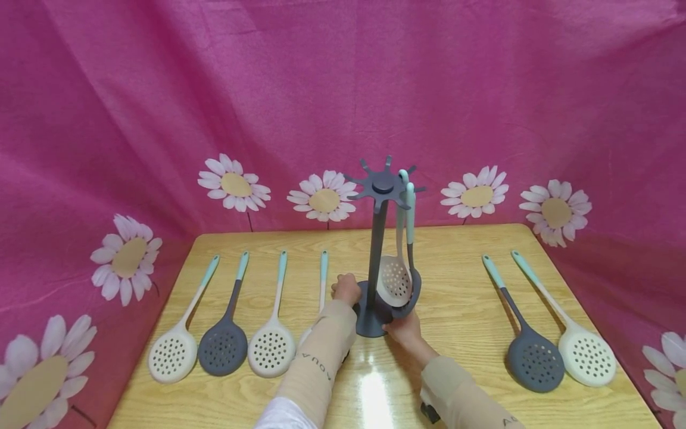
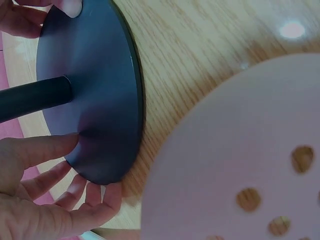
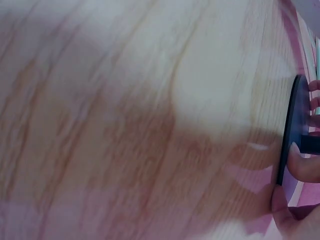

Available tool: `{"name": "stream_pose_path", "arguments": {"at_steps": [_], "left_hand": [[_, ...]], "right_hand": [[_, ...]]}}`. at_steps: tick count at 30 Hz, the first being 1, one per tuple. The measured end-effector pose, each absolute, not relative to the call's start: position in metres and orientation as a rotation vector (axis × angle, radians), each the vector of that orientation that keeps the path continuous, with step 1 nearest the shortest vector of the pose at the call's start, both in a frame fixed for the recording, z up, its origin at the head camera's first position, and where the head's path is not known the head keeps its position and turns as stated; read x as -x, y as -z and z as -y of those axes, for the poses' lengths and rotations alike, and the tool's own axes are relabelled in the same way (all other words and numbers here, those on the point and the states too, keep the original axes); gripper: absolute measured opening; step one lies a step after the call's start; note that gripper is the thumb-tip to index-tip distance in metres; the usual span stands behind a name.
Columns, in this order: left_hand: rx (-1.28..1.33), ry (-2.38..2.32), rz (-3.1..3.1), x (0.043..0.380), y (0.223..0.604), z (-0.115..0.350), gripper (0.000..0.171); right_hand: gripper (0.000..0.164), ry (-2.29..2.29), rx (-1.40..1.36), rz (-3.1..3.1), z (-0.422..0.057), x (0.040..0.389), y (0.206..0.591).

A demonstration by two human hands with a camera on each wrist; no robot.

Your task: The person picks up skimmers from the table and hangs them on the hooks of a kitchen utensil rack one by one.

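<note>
1. Dark rack stand is stood roughly upright on the wooden table, near the middle; round base held at both sides.
2. Left hand: base rim is gripped at its left side, thumb laid on the upper face, other fingers curled at the edge (clear in left wrist view).
3. Right hand: base rim is pinched at its right side, thumb on top, finger at the edge; remaining fingers cannot be told clearly.
4. Two skimmers are hung on the rack's right side by mint handles: white skimmer, dark grey skimmer, heads overlapping beside the post.
5. Left of the stand, four are laid in a row: white one, grey one, second white one, fourth one partly covered by the left sleeve.
6. Right of the stand, two are laid side by side: grey piece, white piece.
7. Table is backed by a magenta cloth printed with daisies.
</note>
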State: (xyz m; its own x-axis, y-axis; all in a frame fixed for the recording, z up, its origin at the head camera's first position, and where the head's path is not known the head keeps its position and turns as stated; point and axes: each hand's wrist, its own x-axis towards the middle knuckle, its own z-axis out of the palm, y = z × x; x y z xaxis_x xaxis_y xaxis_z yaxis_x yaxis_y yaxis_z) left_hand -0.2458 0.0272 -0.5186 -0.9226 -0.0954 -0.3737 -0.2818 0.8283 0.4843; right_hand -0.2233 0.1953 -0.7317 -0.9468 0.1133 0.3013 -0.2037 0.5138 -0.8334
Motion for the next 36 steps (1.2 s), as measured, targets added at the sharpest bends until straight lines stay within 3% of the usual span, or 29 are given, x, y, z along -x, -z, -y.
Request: {"name": "stream_pose_path", "arguments": {"at_steps": [2, 8, 10, 12, 16, 19, 22, 28, 33, 35, 36], "left_hand": [[0.289, -0.779, -2.676, 0.246, 0.519, -0.028, 0.023], [0.282, -0.745, -2.687, 0.246, 0.521, -0.03, 0.023], [0.276, -0.721, -2.691, 0.245, 0.522, -0.03, 0.025], [0.274, -0.713, -2.691, 0.244, 0.522, -0.031, 0.025], [0.285, -0.687, -2.681, 0.243, 0.521, -0.031, 0.027], [0.322, -0.685, -2.667, 0.243, 0.522, -0.032, 0.028], [0.367, -0.694, -2.651, 0.244, 0.524, -0.032, 0.029], [0.415, -0.704, -2.634, 0.246, 0.53, -0.031, 0.039], [0.411, -0.663, -2.609, 0.249, 0.534, -0.03, 0.048], [0.397, -0.63, -2.6, 0.251, 0.533, -0.03, 0.049], [0.394, -0.619, -2.594, 0.251, 0.533, -0.03, 0.05]], "right_hand": [[0.091, -1.432, -0.029, 2.497, -0.197, 0.227, 0.735], [0.099, -1.31, 0.058, 2.627, -0.212, 0.261, 0.8], [0.1, -1.286, 0.096, 2.676, -0.212, 0.262, 0.798], [0.096, -1.249, 0.105, 2.709, -0.209, 0.255, 0.78], [0.087, -1.299, 0.142, 2.837, -0.187, 0.213, 0.66], [0.084, -1.324, 0.129, 2.935, -0.175, 0.192, 0.592], [0.08, -1.306, -0.007, 2.842, -0.184, 0.204, 0.626], [0.09, -1.208, -0.176, 2.789, -0.216, 0.262, 0.762], [0.099, -1.218, -0.219, 2.814, -0.222, 0.272, 0.778], [0.099, -1.215, -0.263, 2.791, -0.221, 0.268, 0.765], [0.096, -1.239, -0.287, 2.79, -0.218, 0.258, 0.741]]}}
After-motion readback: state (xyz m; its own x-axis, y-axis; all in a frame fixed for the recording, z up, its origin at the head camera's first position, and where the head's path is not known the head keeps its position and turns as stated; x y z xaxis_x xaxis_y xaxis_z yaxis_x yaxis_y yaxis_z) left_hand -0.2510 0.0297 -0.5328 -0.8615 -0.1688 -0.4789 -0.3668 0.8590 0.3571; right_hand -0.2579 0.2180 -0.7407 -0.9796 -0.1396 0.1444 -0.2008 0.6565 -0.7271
